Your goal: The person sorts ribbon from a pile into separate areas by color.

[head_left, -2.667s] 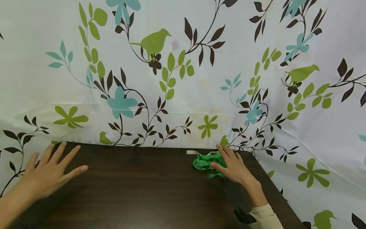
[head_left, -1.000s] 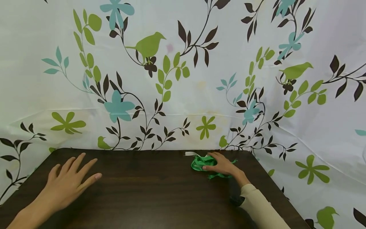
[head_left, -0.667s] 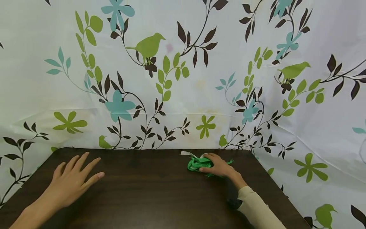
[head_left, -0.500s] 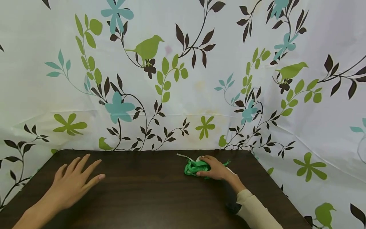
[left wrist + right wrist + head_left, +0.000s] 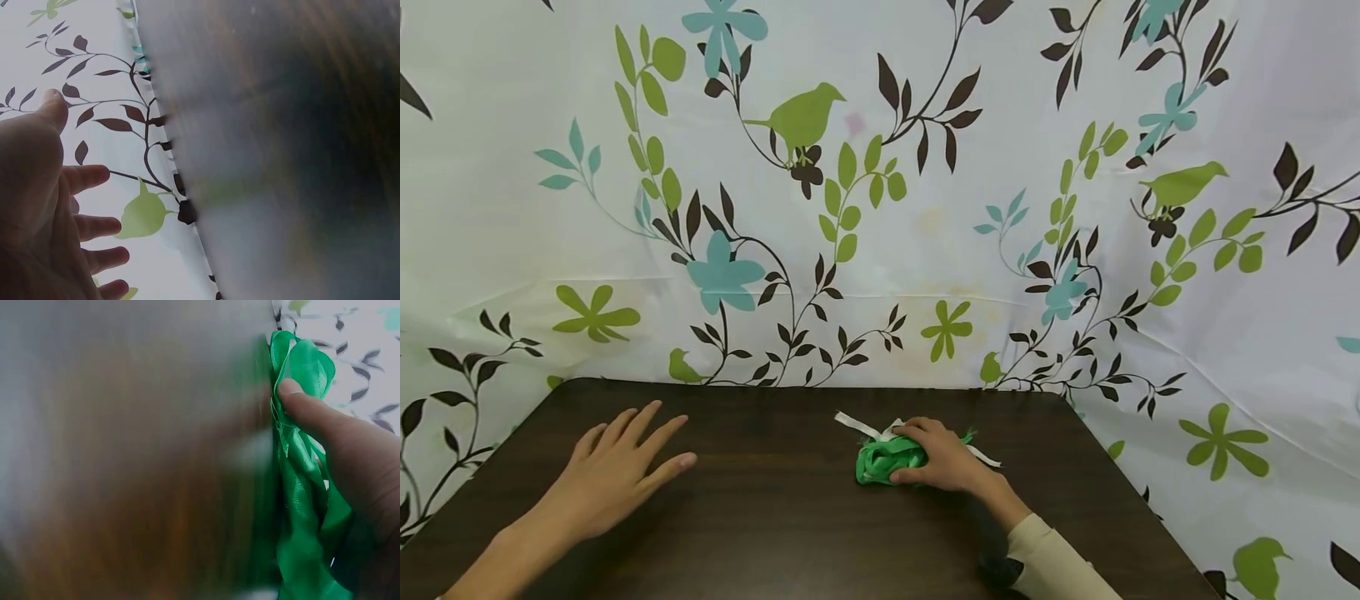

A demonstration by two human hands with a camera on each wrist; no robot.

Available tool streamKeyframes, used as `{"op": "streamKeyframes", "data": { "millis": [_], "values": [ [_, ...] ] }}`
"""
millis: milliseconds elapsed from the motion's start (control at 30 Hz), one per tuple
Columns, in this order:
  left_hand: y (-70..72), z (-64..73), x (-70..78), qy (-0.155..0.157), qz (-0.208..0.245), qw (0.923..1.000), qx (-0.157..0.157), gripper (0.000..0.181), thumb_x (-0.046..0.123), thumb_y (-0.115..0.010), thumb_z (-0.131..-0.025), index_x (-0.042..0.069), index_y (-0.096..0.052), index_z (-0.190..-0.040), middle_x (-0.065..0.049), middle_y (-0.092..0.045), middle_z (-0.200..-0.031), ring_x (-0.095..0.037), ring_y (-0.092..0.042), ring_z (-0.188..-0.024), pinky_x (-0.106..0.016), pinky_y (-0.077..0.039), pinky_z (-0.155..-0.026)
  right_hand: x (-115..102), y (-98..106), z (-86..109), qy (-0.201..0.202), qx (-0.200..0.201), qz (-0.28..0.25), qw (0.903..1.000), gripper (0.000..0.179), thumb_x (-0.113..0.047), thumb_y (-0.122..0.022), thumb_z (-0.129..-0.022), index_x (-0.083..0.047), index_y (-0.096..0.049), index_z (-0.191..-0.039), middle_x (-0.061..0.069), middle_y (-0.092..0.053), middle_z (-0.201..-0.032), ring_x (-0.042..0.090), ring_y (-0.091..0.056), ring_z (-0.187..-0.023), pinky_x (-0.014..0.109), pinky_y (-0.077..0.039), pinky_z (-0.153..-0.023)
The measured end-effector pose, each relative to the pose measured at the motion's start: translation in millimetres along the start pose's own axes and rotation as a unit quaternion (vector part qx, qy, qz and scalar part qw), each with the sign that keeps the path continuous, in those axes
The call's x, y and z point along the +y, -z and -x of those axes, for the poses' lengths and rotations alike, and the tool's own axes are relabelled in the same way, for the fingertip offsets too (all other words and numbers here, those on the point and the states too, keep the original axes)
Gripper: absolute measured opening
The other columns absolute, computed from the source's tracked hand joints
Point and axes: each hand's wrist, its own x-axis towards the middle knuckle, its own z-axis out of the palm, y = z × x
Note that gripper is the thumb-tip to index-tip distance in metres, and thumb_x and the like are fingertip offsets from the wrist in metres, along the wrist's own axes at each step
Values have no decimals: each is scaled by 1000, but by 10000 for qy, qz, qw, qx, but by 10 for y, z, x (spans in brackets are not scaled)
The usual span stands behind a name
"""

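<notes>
A loose bundle of green satin ribbon [image 5: 883, 460] lies over the right half of the dark table, with white strips [image 5: 856, 424] sticking out to either side. My right hand [image 5: 943, 458] grips it from the right, thumb in front. In the right wrist view the thumb presses on the shiny ribbon [image 5: 303, 487], which hangs in loops and folds; the other fingers are hidden. My left hand [image 5: 613, 475] hovers over the left part of the table, fingers spread and holding nothing. The left wrist view shows that palm [image 5: 31, 206] with its fingers apart.
The dark wood-grain table [image 5: 760, 517] has rounded far corners. Behind it and along its right side hangs a white sheet [image 5: 917, 192] printed with birds, leaves and flowers. A black object [image 5: 1000, 568] sits under my right forearm, beside the cream sleeve [image 5: 1052, 558].
My right hand has come down onto the green ribbon, gripped it and drawn it left and nearer across the table. My left hand has drifted a little to the right, still spread.
</notes>
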Motion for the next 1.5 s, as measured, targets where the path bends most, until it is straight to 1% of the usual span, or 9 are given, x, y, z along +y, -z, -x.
{"op": "streamKeyframes", "data": {
  "millis": [133, 333, 433, 533, 733, 900, 1100, 1300, 1500],
  "values": [
    [7, -16, 37, -76, -20, 10000, -15, 74, 64, -50, -100, 12, -45, -153, -27, -28, -157, -53, -27, -138, -71, -18, -102, -186, -40, 5, 74, -25, 99, 9999, 81, -64, -71, -87, -17, -51, -150, 10, -47, -147, 35, -44, -132, 62, -39, -97],
    [3, -27, 126, -158, 52, 9999, -33, 74, 65, -49, -100, 13, -46, -153, -25, -30, -157, -52, -29, -137, -71, -20, -101, -441, -67, 22, 47, -136, 149, 9998, 85, -65, -71, -86, -19, -47, -153, 3, -49, -144, 28, -48, -129, 56, -43, -98],
    [-15, -16, 222, -203, 190, 9996, -2, 72, 65, -49, -100, 15, -47, -152, -24, -32, -157, -52, -32, -137, -72, -21, -101, -554, -61, 31, 55, -261, 68, 9996, 85, -65, -71, -86, -20, -46, -153, 1, -50, -143, 25, -50, -128, 53, -47, -94],
    [-60, 4, 349, -328, 318, 9989, 83, 68, 63, -50, -101, 16, -51, -150, -21, -37, -155, -52, -36, -135, -73, -25, -99, -652, -38, 29, 47, -360, -77, 9993, 84, -64, -71, -87, -21, -45, -154, 2, -52, -141, 24, -52, -127, 51, -50, -90],
    [-132, 47, 588, -604, 562, 9965, 113, 61, 61, -50, -101, 21, -55, -147, -13, -44, -153, -45, -44, -133, -70, -32, -99, -794, 0, 30, 18, -547, -319, 9980, 84, -62, -73, -86, -22, -44, -155, 5, -51, -146, 29, -49, -134, 55, -48, -95],
    [-129, 62, 700, -858, 675, 9940, -11, 61, 62, -51, -101, 24, -55, -147, -8, -44, -154, -38, -45, -135, -67, -33, -101, -880, 18, 32, 254, -573, -347, 9974, 79, -56, -75, -88, -17, -47, -152, 3, -57, -138, 20, -56, -124, 46, -50, -93],
    [-129, 98, 766, -1064, 740, 9913, -215, 61, 64, -48, -101, 25, -55, -147, -5, -45, -154, -36, -45, -136, -66, -33, -102, -1003, 7, 61, 551, -753, -179, 9955, 68, -50, -73, -92, -14, -55, -147, 1, -59, -138, 19, -56, -124, 42, -49, -96],
    [-120, 127, 835, -1327, 777, 9880, -111, 56, 60, -51, -102, 28, -54, -147, -1, -46, -153, -33, -47, -135, -63, -34, -103, -1085, -5, 146, 1095, -863, -283, 9898, 56, -46, -72, -95, -16, -60, -141, -4, -62, -130, 10, -59, -115, 33, -51, -91],
    [-112, 142, 876, -1555, 855, 9836, -322, 54, 57, -51, -103, 29, -52, -149, -2, -44, -154, -32, -46, -136, -63, -33, -104, -1156, 45, 225, 1373, -953, -296, 9855, 55, -48, -70, -95, -19, -60, -140, -6, -62, -130, 8, -59, -115, 33, -49, -93]
  ]
}}
